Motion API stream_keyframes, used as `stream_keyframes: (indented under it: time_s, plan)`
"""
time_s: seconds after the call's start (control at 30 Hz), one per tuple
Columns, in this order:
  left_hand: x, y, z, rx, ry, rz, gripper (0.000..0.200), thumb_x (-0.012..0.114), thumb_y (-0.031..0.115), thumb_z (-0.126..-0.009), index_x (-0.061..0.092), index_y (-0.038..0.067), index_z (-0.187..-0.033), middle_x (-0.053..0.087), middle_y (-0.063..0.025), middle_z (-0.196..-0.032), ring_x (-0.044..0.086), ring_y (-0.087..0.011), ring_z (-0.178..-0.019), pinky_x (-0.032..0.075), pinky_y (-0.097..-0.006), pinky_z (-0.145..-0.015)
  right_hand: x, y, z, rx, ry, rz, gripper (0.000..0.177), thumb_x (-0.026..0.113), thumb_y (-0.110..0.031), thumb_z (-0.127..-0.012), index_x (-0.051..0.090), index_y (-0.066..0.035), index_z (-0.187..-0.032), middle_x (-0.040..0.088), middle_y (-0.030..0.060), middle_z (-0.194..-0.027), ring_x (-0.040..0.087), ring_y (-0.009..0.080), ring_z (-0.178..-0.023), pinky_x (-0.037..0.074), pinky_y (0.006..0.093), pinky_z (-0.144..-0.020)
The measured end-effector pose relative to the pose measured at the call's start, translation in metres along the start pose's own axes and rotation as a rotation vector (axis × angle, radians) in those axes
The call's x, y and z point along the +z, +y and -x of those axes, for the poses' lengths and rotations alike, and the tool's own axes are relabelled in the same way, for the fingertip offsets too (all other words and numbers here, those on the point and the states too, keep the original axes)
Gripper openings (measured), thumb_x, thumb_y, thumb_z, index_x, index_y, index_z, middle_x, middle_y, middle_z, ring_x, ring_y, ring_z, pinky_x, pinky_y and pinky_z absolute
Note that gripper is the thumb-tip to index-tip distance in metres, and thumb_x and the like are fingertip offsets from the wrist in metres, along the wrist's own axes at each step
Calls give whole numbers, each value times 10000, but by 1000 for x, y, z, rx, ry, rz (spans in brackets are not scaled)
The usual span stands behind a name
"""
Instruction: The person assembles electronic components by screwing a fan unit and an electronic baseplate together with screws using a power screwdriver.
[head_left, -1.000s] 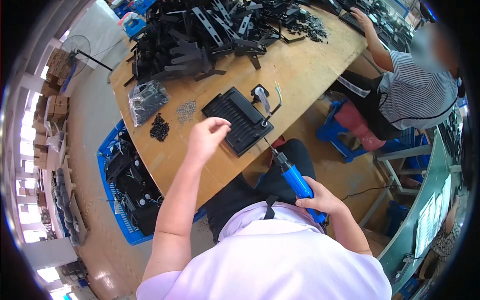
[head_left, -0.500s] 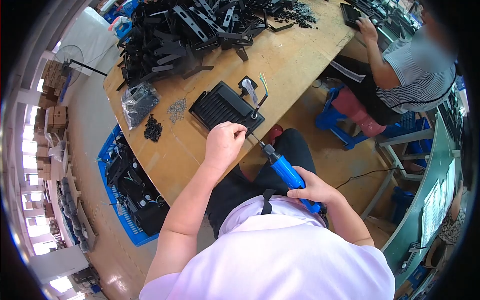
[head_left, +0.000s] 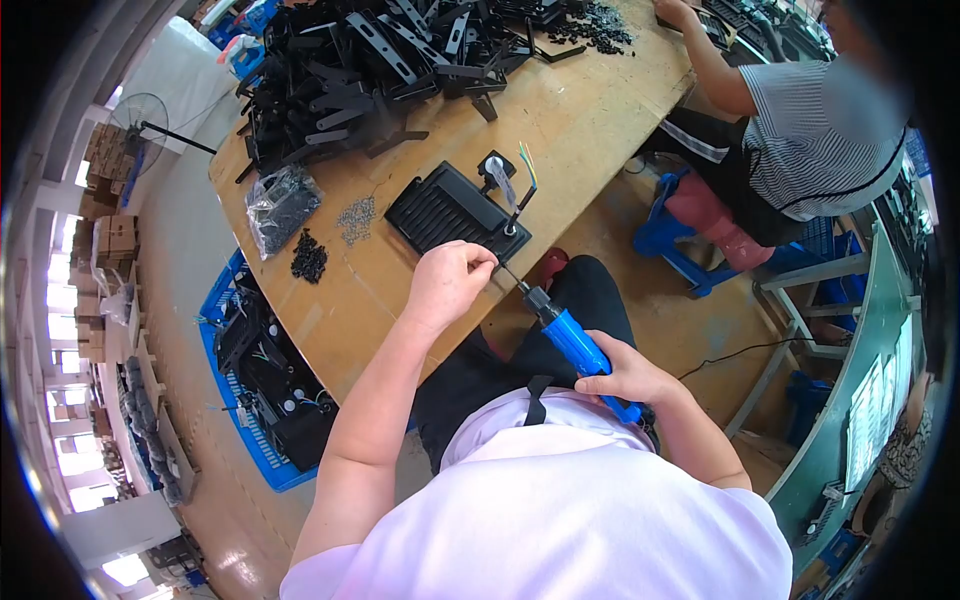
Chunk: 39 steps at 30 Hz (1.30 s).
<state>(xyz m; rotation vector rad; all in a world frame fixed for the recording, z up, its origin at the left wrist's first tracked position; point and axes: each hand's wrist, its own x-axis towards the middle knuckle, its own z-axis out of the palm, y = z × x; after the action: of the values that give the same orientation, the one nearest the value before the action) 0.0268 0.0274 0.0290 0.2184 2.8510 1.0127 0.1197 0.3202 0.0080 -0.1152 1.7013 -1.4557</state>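
Note:
A black ribbed fixture (head_left: pixel 445 213) lies on the wooden table, with a round-faced black part (head_left: pixel 494 168) beside it and thin coloured wires (head_left: pixel 527 180) standing up from its right end. My left hand (head_left: pixel 451 284) is pinched at the fixture's near edge, by the screwdriver's tip; whatever lies between the fingertips is too small to make out. Wrapped in my right hand (head_left: pixel 630 374) is a blue electric screwdriver (head_left: pixel 572 345), its bit pointing up and left at the fixture's near right corner.
Black metal brackets (head_left: pixel 340 80) are heaped at the table's back (head_left: pixel 570 120). A bag of small parts (head_left: pixel 283 208), black screws (head_left: pixel 308 256) and silver screws (head_left: pixel 356 219) lie left. A blue crate (head_left: pixel 240 400) stands below. A co-worker (head_left: pixel 810 130) sits at right.
The co-worker's arm has moved up and away across the bench. My hands, the screwdriver and the fixture hold nearly the same places, with a slight shift of the view.

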Motion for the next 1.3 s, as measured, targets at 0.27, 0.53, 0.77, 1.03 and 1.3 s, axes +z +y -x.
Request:
stream_keyframes:
  time_s: [0.27, 0.53, 0.77, 1.03, 1.3]
  plan:
    - [0, 4, -2, -201, 11, 186, 176, 672, 121, -908, 756, 18, -1023, 744, -40, -834, 636, -84, -723, 512, -262, -661, -1, 3, -2, -61, 4, 93, 819, 793, -357, -800, 439, 14, -1438, 613, 173, -1113, 618, 274, -1037, 491, 378, -921]
    - [0, 5, -3, -254, -19, 239, 165, 667, 118, -920, 755, 21, -1020, 723, -13, -808, 599, -61, -702, 483, -240, -636, 1, -3, -1, -56, -5, 66, 846, 799, -399, -790, 443, 13, -1437, 602, 186, -1172, 590, 295, -1098, 469, 380, -962]
    - [6, 8, 7, -182, 57, 251, 161, 655, 85, -924, 741, 11, -1038, 703, -9, -802, 601, -62, -704, 493, -237, -651, 2, -1, 0, -77, 8, 57, 799, 805, -335, -813, 435, 15, -1430, 615, 155, -1056, 650, 233, -916, 515, 356, -836]
    - [32, 7, 25, 87, 374, 98, 171, 727, 10, -815, 724, 32, -984, 719, -84, -848, 655, -222, -782, 532, -347, -723, 3, -4, 1, -57, -27, -47, 747, 792, -267, -830, 429, 20, -1417, 606, 109, -913, 655, 177, -741, 527, 326, -703]
    - [38, 11, 26, 174, 464, -9, 121, 741, 1, -781, 717, 40, -893, 713, -100, -833, 646, -295, -806, 519, -401, -749, 8, 3, -1, -29, -45, -130, 747, 778, -241, -842, 406, 30, -1429, 598, 101, -893, 651, 176, -719, 525, 323, -690]
